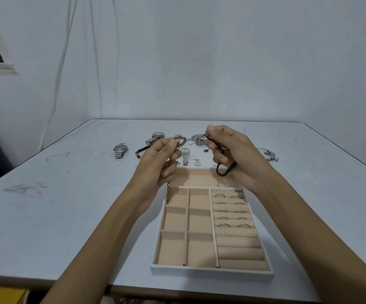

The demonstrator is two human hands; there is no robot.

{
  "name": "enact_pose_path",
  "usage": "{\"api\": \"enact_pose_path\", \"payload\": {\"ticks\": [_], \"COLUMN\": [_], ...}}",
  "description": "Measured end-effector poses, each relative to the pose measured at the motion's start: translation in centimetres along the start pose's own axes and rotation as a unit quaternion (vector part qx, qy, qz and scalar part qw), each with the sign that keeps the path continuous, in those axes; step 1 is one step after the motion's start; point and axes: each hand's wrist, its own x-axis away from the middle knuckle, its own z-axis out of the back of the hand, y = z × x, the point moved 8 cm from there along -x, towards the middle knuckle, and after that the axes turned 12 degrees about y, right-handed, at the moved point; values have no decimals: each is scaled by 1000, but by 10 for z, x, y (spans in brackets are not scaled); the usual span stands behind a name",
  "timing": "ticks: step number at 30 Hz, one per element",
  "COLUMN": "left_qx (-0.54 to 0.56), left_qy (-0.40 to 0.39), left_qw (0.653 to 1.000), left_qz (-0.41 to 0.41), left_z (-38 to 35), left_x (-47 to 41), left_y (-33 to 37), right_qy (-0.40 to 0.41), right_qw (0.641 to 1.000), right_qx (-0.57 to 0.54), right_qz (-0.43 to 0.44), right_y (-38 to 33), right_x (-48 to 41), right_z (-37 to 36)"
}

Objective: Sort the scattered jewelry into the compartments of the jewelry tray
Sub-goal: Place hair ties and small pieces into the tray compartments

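A jewelry tray (212,270) with peach lining stands near the table's front edge; several rings (219,195) sit in its right-hand roll slots. My left hand (159,163) pinches a gold chain bracelet (168,191) that hangs down over the tray's far left compartment. My right hand (230,152) holds a dark braided cord bracelet (224,171) above the tray's long back compartment. Behind the hands lie a silver watch (119,150), a black bead bracelet (142,149), a small square watch (185,157), a pile of silver chains (198,139) and a charm bracelet (269,155).
Two more watches (155,137) lie at the back behind my left hand, and a small key ring charm (196,161) sits just beyond the tray. The white table (68,205) meets a white wall at the back. Cables hang on the wall at left.
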Motion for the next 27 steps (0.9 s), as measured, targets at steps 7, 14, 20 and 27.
{"api": "enact_pose_path", "payload": {"ticks": [7, 14, 20, 27], "left_qx": [-31, -117, -238, -360], "left_qy": [-16, -45, -71, -91], "left_qw": [999, 991, 963, 911], "left_qz": [9, -38, -103, -177], "left_z": [-3, 4, 9, 9], "left_x": [5, 14, 18, 25], "left_y": [-10, -8, -10, -9], "right_qy": [-33, -68, -71, -65], "right_qw": [997, 995, 996, 996], "right_qx": [-37, 28, 19, 57], "right_qz": [-59, -62, -55, -35], "right_y": [10, 11, 7, 9], "right_x": [4, 6, 11, 10], "right_z": [-10, -12, -15, -12]}}
